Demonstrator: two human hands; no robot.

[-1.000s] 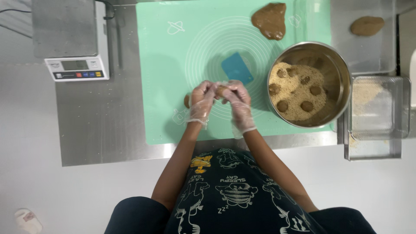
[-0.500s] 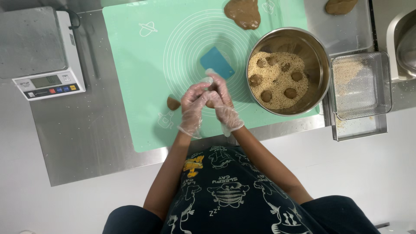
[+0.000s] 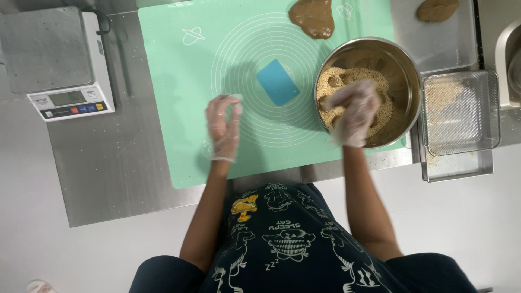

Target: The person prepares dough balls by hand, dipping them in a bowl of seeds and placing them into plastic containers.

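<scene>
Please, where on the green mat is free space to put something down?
Free: the green mat between its left edge and the blue scraper, above the left hand. Crowded: the right side, with the metal bowl, the right hand and the brown dough.

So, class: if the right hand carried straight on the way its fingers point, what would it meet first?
Probably the seed-like crumbs in the metal bowl; the right hand is blurred above them, so depth is unclear.

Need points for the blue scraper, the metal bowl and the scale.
blue scraper (image 3: pixel 277 82), head view, centre of the card.
metal bowl (image 3: pixel 404 70), head view, bare inner wall.
scale (image 3: pixel 46 49), head view, weighing platform.
</scene>
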